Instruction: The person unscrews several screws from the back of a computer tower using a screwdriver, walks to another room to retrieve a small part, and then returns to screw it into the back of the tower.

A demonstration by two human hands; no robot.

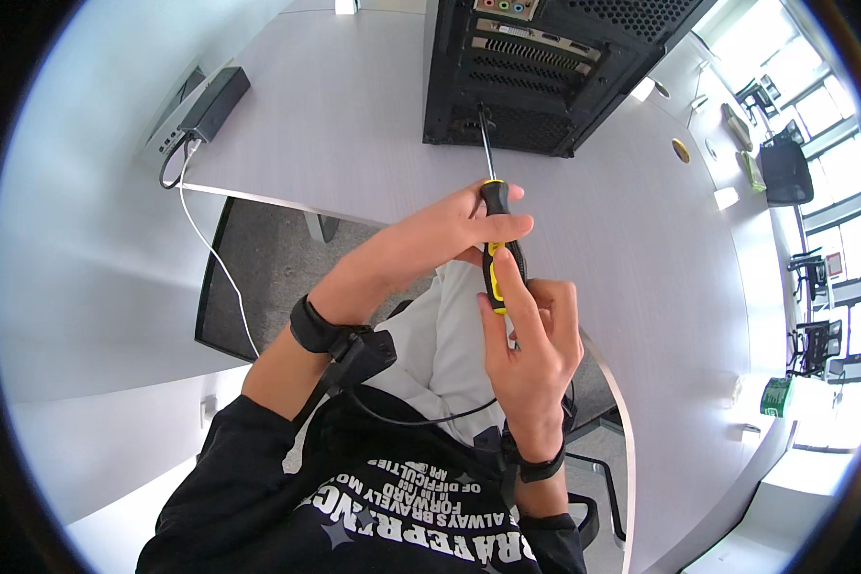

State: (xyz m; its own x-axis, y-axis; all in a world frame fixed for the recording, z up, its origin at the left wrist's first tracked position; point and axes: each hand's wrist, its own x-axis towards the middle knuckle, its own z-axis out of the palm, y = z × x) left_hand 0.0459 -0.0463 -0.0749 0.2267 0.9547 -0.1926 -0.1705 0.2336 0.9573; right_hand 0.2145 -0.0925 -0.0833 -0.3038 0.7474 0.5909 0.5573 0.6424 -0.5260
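A black computer case (603, 86) stands at the top centre, its back panel with slots and mesh facing me. A yellow-and-black screwdriver (496, 199) points away from me, its metal shaft reaching the lower part of that panel; the exact spot at the tip is too small to make out. My left hand (464, 230) is closed round the upper part of the handle. Below it, my right hand (536, 335) grips the rear of the handle with thumb and fingers.
A grey curved desk (335, 115) runs under the case, its edge near my lap. A black power adapter (215, 103) with cables sits at the left beside a white wall (77, 287). Office chairs (813, 349) and a green-labelled container (775, 396) are at the right.
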